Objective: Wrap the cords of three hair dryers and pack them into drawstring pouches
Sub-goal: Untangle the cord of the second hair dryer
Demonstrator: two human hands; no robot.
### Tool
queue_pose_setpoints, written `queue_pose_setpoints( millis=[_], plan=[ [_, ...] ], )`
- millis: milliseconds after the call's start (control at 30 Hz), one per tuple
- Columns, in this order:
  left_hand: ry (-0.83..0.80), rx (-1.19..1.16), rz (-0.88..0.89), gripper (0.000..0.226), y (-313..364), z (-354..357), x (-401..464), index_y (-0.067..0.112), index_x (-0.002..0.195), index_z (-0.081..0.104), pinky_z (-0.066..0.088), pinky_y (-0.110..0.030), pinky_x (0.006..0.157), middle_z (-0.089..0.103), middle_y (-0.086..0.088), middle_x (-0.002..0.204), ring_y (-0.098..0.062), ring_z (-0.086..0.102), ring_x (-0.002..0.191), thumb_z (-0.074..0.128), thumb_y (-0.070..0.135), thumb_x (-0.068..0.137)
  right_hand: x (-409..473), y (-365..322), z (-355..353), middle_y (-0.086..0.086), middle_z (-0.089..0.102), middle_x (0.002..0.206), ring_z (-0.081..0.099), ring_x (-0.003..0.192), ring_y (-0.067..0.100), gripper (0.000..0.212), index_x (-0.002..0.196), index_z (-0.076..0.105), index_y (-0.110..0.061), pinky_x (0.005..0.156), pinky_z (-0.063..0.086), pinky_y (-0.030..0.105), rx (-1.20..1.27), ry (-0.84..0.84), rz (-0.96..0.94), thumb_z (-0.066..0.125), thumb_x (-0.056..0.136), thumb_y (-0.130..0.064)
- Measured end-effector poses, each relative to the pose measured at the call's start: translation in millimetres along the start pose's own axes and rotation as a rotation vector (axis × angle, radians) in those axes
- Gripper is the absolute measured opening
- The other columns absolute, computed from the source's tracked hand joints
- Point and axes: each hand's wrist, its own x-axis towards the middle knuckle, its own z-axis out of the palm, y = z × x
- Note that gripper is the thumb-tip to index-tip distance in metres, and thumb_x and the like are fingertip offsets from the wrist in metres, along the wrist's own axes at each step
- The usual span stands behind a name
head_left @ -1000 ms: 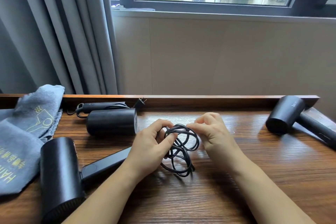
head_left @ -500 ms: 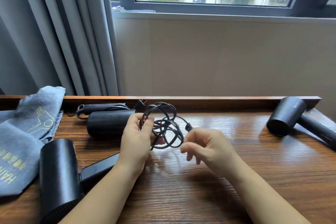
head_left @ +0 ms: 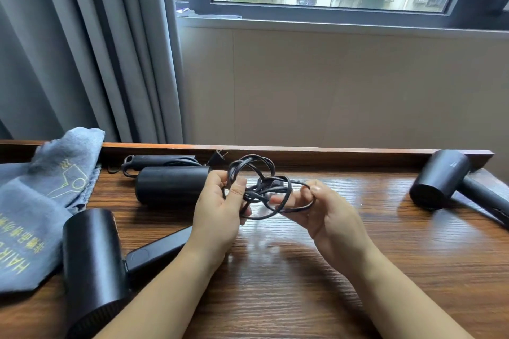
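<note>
The brown wood-grain tabletop [head_left: 358, 283] carries the same spread as a second ago: a stack of grey fabric drawstring pouches with yellow print [head_left: 33, 215] at nine o'clock, a matte black hair dryer with a folded handle [head_left: 93, 261] at eight o'clock, a second black cylindrical hair dryer [head_left: 170, 184] with its cord already bundled behind it at eleven o'clock, and a third black hair dryer [head_left: 438, 181] lying at three o'clock. None of these has shifted. What changed is at the centre: the loose coil of thin black power cord [head_left: 261, 190], which lay low on the wood a second ago, is now lifted clear of it. The left hand [head_left: 220, 209] pinches the gathered loops between thumb and curled fingers, while the right hand [head_left: 322, 215], which hung apart half a second ago, has come back and hooks its curled fingers through the outermost loop. I judge the coil is being tidied, not yet secured; no dryer is in a pouch yet.
</note>
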Motion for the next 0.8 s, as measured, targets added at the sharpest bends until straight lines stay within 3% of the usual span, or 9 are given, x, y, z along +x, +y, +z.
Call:
queue_pose_setpoints(
  millis=[67, 100, 200, 267, 367, 500, 633, 733, 800],
  plan=[
    [-0.016, 0.001, 0.002, 0.006, -0.9, -0.3, -0.6, 0.022, 0.097, 0.057, 0.051, -0.036, 0.063, 0.063, 0.007, 0.073, -0.016, 0.057, 0.067, 0.057, 0.027, 0.100, -0.3, -1.6, 2.4, 0.010, 0.052, 0.063, 0.067, 0.075, 0.034, 0.031, 0.077, 0.046, -0.010, 0.078, 0.057, 0.044, 0.031, 0.052, 0.003, 0.035, 0.104, -0.020],
    [-0.012, 0.002, 0.000, 0.006, -0.7, -0.9, -0.1, 0.022, 0.096, 0.058, 0.050, -0.037, 0.064, 0.062, 0.007, 0.073, -0.015, 0.056, 0.067, 0.057, 0.027, 0.099, -0.7, -3.2, 3.0, 0.005, 0.044, 0.057, 0.057, 0.056, 0.025, 0.030, 0.078, 0.047, -0.011, 0.067, 0.056, 0.038, 0.023, 0.072, 0.011, 0.038, 0.103, -0.025],
    [0.008, -0.020, -0.027, 0.007, 0.1, -2.4, 1.8, 0.017, 0.098, 0.059, 0.049, -0.035, 0.063, 0.064, 0.001, 0.076, -0.013, 0.054, 0.065, 0.057, 0.024, 0.100, 0.3, -9.6, -2.7, -0.004, 0.023, 0.054, 0.018, 0.041, 0.008, 0.027, 0.083, 0.053, -0.012, 0.040, 0.025, 0.021, -0.089, 0.114, 0.078, 0.049, 0.094, -0.037],
    [0.000, -0.030, -0.051, 0.006, -0.1, -2.3, 1.4, 0.016, 0.099, 0.060, 0.049, -0.032, 0.063, 0.066, -0.003, 0.082, -0.011, 0.055, 0.068, 0.057, 0.021, 0.100, 1.9, -14.6, -9.5, -0.004, 0.021, 0.057, 0.013, 0.044, 0.006, 0.028, 0.083, 0.055, -0.013, 0.040, 0.014, 0.017, -0.147, 0.112, 0.146, 0.049, 0.096, -0.037],
    [-0.028, -0.007, -0.074, 0.006, -1.3, -0.9, -0.8, 0.017, 0.099, 0.061, 0.050, -0.028, 0.061, 0.068, 0.003, 0.082, -0.008, 0.058, 0.066, 0.057, 0.020, 0.100, 0.7, -19.3, -15.7, -0.005, 0.031, 0.056, 0.017, 0.042, 0.004, 0.031, 0.079, 0.055, -0.015, 0.040, 0.013, 0.018, -0.322, 0.064, 0.185, 0.059, 0.091, -0.044],
    [-0.017, 0.025, -0.070, 0.007, -1.7, 0.2, -1.1, 0.015, 0.099, 0.060, 0.055, -0.040, 0.064, 0.074, -0.004, 0.090, -0.025, 0.070, 0.078, 0.055, 0.019, 0.101, -3.3, -10.2, -17.1, -0.007, 0.051, 0.062, 0.038, 0.048, 0.006, 0.023, 0.078, 0.061, -0.016, 0.047, 0.030, 0.018, -0.784, -0.120, 0.109, 0.078, 0.083, -0.031],
    [-0.004, -0.009, -0.099, 0.009, 2.5, -0.8, -1.0, 0.012, 0.103, 0.059, 0.055, -0.031, 0.065, 0.075, -0.008, 0.092, -0.021, 0.073, 0.079, 0.053, 0.018, 0.102, -1.9, -8.7, -20.1, -0.007, 0.074, 0.090, 0.059, 0.066, 0.023, 0.025, 0.097, 0.067, -0.027, 0.065, 0.046, 0.034, -1.034, -0.144, 0.083, 0.082, 0.077, -0.026],
    [-0.007, 0.039, -0.087, 0.007, 0.0, -1.1, 0.4, 0.017, 0.101, 0.060, 0.056, -0.035, 0.067, 0.074, -0.008, 0.095, -0.026, 0.072, 0.084, 0.055, 0.022, 0.101, -1.3, -11.5, -23.9, -0.005, 0.074, 0.077, 0.068, 0.071, 0.016, 0.013, 0.087, 0.067, -0.027, 0.073, 0.052, 0.034, -1.178, -0.094, 0.066, 0.078, 0.080, -0.024],
    [-0.001, 0.073, -0.070, 0.006, -2.2, -1.9, 0.8, 0.021, 0.098, 0.061, 0.058, -0.047, 0.075, 0.073, -0.008, 0.096, -0.034, 0.070, 0.090, 0.058, 0.025, 0.099, -1.5, -14.9, -25.3, -0.007, 0.071, 0.069, 0.063, 0.063, 0.005, 0.012, 0.076, 0.067, -0.025, 0.067, 0.049, 0.029, -1.291, -0.068, 0.036, 0.076, 0.083, -0.028]
  ],
)
